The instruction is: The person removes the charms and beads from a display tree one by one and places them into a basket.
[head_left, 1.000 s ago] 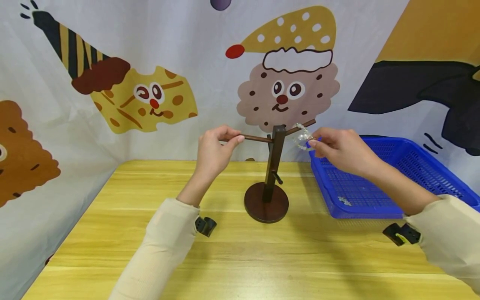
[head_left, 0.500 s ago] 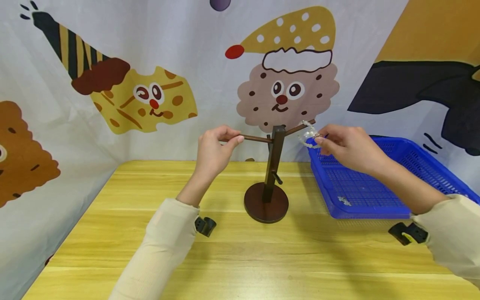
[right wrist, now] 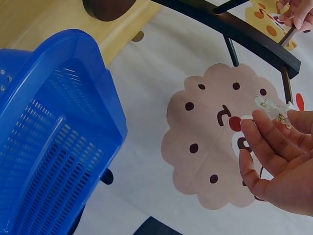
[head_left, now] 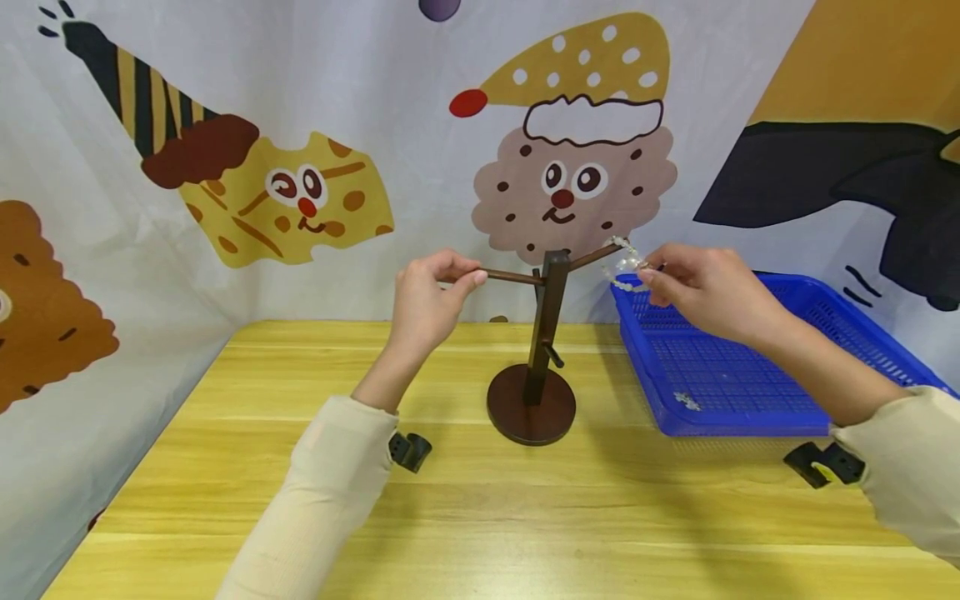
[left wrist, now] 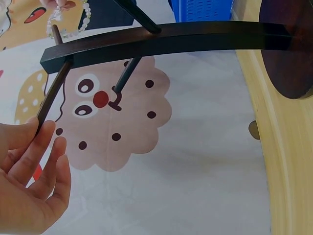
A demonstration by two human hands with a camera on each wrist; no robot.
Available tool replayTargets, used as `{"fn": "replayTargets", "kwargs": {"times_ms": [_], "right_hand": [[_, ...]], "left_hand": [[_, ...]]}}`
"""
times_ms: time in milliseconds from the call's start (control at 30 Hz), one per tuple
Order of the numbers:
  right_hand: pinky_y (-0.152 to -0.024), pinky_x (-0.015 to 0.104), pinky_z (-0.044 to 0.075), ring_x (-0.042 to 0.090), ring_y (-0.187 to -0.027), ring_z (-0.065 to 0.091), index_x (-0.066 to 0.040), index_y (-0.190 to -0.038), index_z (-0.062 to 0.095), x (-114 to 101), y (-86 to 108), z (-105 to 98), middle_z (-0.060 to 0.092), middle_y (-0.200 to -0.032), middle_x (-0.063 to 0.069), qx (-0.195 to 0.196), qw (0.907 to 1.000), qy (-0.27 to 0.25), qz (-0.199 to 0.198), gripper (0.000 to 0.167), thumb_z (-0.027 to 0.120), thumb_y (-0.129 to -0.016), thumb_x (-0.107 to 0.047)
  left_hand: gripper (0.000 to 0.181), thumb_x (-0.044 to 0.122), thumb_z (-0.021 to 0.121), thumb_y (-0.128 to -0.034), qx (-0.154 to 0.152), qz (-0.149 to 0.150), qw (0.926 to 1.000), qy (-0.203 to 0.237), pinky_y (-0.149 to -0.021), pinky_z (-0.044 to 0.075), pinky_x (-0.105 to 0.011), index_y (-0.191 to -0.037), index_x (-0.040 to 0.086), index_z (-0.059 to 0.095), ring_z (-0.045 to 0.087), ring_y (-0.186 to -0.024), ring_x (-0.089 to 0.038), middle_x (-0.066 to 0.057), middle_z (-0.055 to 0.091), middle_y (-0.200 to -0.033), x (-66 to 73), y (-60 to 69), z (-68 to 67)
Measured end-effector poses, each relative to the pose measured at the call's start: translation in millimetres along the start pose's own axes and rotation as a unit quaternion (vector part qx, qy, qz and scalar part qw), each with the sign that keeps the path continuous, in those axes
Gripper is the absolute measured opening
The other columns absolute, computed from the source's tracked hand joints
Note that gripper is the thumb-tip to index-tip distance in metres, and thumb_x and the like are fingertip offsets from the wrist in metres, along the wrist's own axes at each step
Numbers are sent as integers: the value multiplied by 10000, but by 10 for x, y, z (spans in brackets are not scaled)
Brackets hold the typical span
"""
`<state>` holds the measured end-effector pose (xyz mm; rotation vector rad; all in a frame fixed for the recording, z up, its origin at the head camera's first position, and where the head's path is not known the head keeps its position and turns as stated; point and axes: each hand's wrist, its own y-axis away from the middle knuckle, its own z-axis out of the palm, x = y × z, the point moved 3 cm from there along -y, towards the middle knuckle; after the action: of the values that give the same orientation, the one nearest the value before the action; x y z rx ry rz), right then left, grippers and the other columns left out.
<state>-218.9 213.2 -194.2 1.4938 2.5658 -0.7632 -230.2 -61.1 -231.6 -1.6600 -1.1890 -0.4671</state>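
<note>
A dark brown wooden stand (head_left: pixel 546 329) with a round base and several pegs stands on the table. My left hand (head_left: pixel 429 300) pinches the outer end of its upper left peg (head_left: pixel 513 277) between thumb and fingers. On the other side, my right hand (head_left: pixel 708 292) pinches a clear beaded bracelet (head_left: pixel 628 264) at the upper right peg's (head_left: pixel 596 256) outer end. In the left wrist view the peg tip (left wrist: pixel 56 34) overlaps the bracelet's loop; whether it passes through, I cannot tell. Fingers hide part of the bracelet in the right wrist view.
A blue plastic basket (head_left: pixel 643 367) sits at the right of the wooden table (head_left: pixel 480 500), below my right forearm. Inside lies a small clear, beaded-looking item (head_left: pixel 687 402). A white cloth with cartoon prints (head_left: pixel 427 183) hangs behind the table.
My right hand has moved to the right with the bracelet, out along the upper right peg to its end. My left hand keeps its pinch on the left peg.
</note>
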Motion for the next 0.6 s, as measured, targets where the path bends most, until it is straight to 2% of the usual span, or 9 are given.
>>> {"fn": "replayTargets", "kwargs": {"times_ms": [600], "right_hand": [[-522,292,401,166,-613,567,-44,-918,641,65,13,-58,622,-646,-3,151,9997,152,-97,133,531,-934,-117]], "left_hand": [[134,166,664,-846,-21,-55,10000,23,-759,448,-356,-911,57,705,613,-800,-192,-69,686,-840,4,1,-6]]}}
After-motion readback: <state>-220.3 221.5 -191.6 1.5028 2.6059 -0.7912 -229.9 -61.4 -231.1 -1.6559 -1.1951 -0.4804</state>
